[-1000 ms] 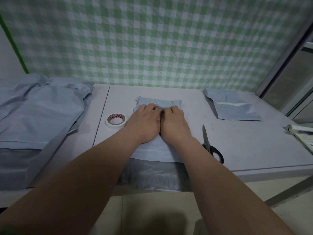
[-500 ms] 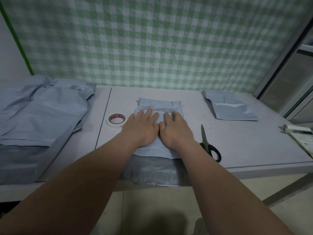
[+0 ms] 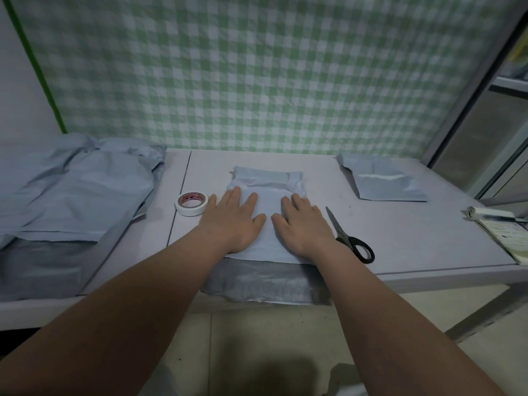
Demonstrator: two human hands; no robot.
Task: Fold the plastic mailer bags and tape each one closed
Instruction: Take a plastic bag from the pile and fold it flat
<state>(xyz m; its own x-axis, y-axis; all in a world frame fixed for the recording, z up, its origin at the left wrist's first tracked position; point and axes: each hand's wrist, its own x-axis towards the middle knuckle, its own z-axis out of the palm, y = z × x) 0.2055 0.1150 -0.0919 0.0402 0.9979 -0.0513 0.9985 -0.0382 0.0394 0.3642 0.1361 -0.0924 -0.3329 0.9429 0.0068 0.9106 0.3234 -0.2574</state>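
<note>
A: Where are we with the mailer [image 3: 267, 192]?

B: It's at the centre of the desk [image 3: 400, 238]. Both our hands lie flat on it, palms down and fingers straight, gripping nothing. The left hand [image 3: 233, 221] is on its left half and the right hand [image 3: 303, 224] on its right half, with a strip of bare plastic between the thumbs. The far end is folded over and rumpled. The near end hangs off the desk's front edge.

A: How will it handle?

B: We judge it's thin film, so light, limp and slick. It probably won't hold a crease unaided, and it looks a bit puffed at the fold, so it may spring back once we lift off.

A: Where do we take hold?

B: We'd pinch it at the edges or corners, since the middle would just bunch up. One palm should pin the fold while the other hand fetches things.

A: Are the tools in reach?

B: Yes. The tape roll [image 3: 192, 204] is just beside our left fingers and the scissors [image 3: 350, 238] just right of our right hand. We'd pin with the right and reach with the left.

A: What about the rest?

B: The unfolded stack [image 3: 80, 190] is at the left. One folded mailer [image 3: 383, 181] at the far right has a pale strip across it that looks like tape.
</note>
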